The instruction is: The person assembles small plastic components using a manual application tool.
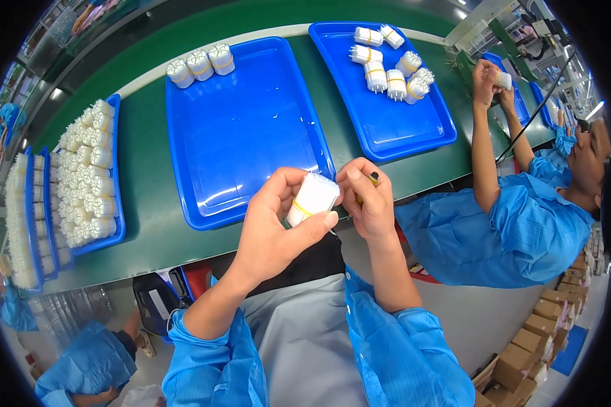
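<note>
My left hand [268,224] grips a white cylindrical bundle [315,197] with a yellow band around it, tilted between thumb and fingers. Close against the bundle's right side, my right hand [370,203] is closed, thumb and forefinger pinched together. A slim black-and-yellow tool [374,178] sticks up from its curled fingers; the rest of it is hidden in the palm. Both hands are over the near edge of a large blue tray [244,142]. Three similar white bundles [199,65] stand together in that tray's far left corner.
A second blue tray [394,129] to the right holds several white bundles. At the left, blue trays [120,224] are packed with more white pieces. All rest on a green bench [146,176]. A co-worker in blue [489,230] works at the right; cardboard boxes [516,356] line the floor.
</note>
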`<act>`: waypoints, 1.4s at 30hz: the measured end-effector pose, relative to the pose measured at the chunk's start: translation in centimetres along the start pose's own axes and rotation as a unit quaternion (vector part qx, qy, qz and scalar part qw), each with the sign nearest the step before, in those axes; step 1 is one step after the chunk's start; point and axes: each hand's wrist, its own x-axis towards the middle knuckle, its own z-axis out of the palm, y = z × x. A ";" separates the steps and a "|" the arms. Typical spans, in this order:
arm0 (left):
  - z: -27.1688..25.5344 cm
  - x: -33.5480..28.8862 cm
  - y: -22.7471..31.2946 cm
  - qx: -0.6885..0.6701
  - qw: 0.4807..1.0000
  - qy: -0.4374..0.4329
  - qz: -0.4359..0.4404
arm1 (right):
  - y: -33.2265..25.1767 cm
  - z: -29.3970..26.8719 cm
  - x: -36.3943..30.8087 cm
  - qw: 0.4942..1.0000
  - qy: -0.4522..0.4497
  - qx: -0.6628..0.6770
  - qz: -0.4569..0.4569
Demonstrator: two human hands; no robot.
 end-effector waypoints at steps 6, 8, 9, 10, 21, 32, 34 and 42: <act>0.4 -0.8 0.3 0.186 0.980 0.019 0.063 | 0.4 0.1 0.0 0.999 0.008 -0.030 0.011; 0.4 -0.9 0.0 0.252 0.960 0.029 0.118 | 0.8 0.1 -0.1 0.999 0.008 -0.032 -0.006; 0.3 -0.9 -0.1 0.318 0.931 0.039 0.173 | 0.8 0.0 -0.1 0.999 0.010 -0.033 -0.005; 0.2 -1.0 -0.2 0.317 0.932 0.038 0.172 | 0.9 0.0 -0.1 1.000 0.007 -0.024 -0.005; -0.3 -1.6 -2.3 0.404 0.824 0.048 0.393 | 0.5 0.5 -0.3 1.000 0.003 -0.006 0.002; -0.1 -2.1 -4.5 -0.145 0.971 -0.079 0.172 | 0.6 0.6 -0.3 1.000 0.006 -0.022 -0.008; 0.3 -2.3 -4.4 -0.196 0.974 -0.056 0.104 | 0.9 0.4 -0.3 1.000 0.011 -0.025 -0.010; -0.1 -3.2 -3.0 -0.189 0.982 -0.009 -0.028 | 0.7 0.6 -0.4 1.000 0.004 -0.023 -0.011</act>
